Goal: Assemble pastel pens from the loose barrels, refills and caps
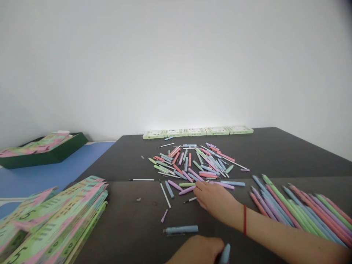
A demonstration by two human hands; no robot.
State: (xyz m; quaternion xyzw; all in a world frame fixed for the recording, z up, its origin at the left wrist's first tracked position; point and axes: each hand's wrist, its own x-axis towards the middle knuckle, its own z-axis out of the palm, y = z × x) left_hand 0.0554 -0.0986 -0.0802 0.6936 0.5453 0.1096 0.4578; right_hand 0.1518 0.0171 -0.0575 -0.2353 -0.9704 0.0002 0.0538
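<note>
My left hand point(200, 250), partly cut off by the bottom edge, is closed on a light blue pen part point(225, 253), whose rounded end sticks out past the thumb. Just beyond it lies a blue pen barrel with a clip point(181, 230). My right hand point(210, 196), with a red cord at the wrist, is at the near edge of a pile of loose pen parts point(189, 165). Its fingers are bent together and their tips are hidden. A white refill with a dark tip point(190, 200) runs up to these fingers, beside a purple barrel point(187, 190).
Stacked printed cardboard packs point(63, 220) lie at left front. A green tray point(55, 154) with more packs stands on a blue surface point(82, 161). Rows of pastel pens point(299, 209) lie at right, under my forearm. Flat boxes point(195, 132) line the dark table's point(269, 150) back edge.
</note>
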